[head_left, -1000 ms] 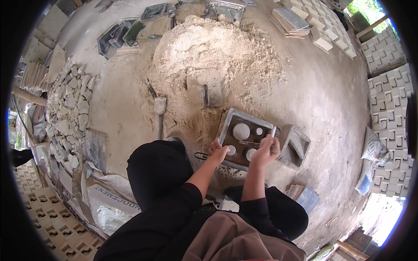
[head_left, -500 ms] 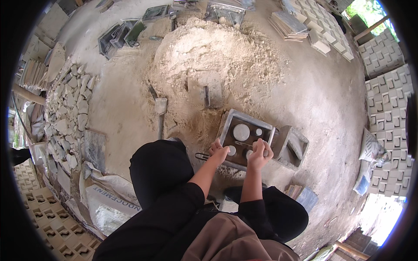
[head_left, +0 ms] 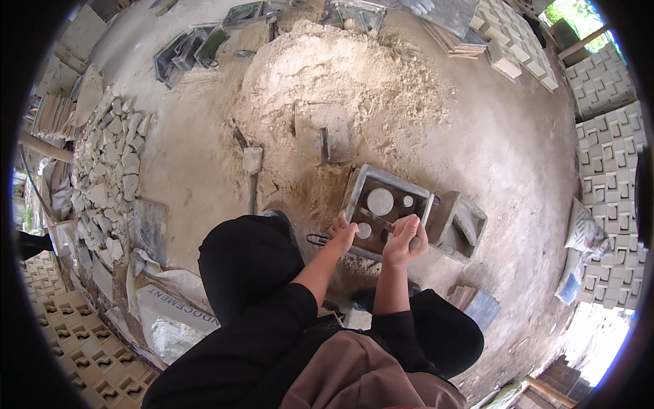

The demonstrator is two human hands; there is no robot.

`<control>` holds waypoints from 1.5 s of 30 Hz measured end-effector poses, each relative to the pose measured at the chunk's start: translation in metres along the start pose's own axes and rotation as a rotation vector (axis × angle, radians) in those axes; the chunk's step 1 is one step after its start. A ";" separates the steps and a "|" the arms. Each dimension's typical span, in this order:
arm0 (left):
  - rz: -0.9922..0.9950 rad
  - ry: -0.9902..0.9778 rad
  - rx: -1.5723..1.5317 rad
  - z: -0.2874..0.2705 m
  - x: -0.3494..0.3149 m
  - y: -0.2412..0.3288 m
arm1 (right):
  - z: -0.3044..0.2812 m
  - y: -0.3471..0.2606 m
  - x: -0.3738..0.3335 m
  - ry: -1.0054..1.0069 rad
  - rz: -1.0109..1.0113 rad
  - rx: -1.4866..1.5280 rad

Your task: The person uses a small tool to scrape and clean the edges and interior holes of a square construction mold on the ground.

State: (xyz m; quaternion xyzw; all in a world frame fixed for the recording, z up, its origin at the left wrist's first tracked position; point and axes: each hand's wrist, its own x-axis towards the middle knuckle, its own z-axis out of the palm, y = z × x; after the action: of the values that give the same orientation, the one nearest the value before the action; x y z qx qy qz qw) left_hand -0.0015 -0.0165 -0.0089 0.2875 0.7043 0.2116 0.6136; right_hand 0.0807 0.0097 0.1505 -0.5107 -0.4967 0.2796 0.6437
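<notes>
In front of my knees lies a rectangular metal mould with round pale discs standing in it, a large disc and smaller ones. My left hand is closed over the mould's left rim, next to a small disc. My right hand is closed around a tool with a thin, flat blade, held over the inside of the mould. The tool's handle is mostly hidden in my fist. A wire loop handle sticks out from the mould's left side.
A second metal mould stands against the right side. Beyond is a heap of pale powder; a hammer-like tool lies left of it. Broken pieces cover the left. At the far right, another person's gloved hand is by a grey board.
My right hand has tilted the blade, which now slants farther up and left across the mould. My left hand stays at the rim. The far grey board has moved up from its stack.
</notes>
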 end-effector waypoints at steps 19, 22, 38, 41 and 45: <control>0.097 -0.010 -0.223 -0.011 0.029 -0.036 | 0.008 0.008 0.003 -0.151 0.124 0.034; 0.187 -0.139 -0.370 -0.004 0.026 -0.030 | 0.002 0.000 0.008 -0.082 0.113 -0.017; 0.057 -0.061 -0.164 -0.003 0.004 -0.002 | -0.005 0.019 0.009 -0.223 0.099 -0.077; 0.042 -0.029 -0.159 -0.006 -0.005 -0.004 | -0.005 -0.001 0.003 -0.225 0.061 -0.041; 0.058 -0.054 -0.140 -0.001 -0.011 0.015 | -0.005 0.037 -0.011 -0.266 0.004 -0.137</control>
State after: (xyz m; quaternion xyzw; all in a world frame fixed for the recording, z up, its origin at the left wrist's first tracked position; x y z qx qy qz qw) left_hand 0.0003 -0.0127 0.0087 0.2699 0.6624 0.2701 0.6446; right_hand 0.0872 0.0105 0.1122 -0.5130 -0.5944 0.3115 0.5353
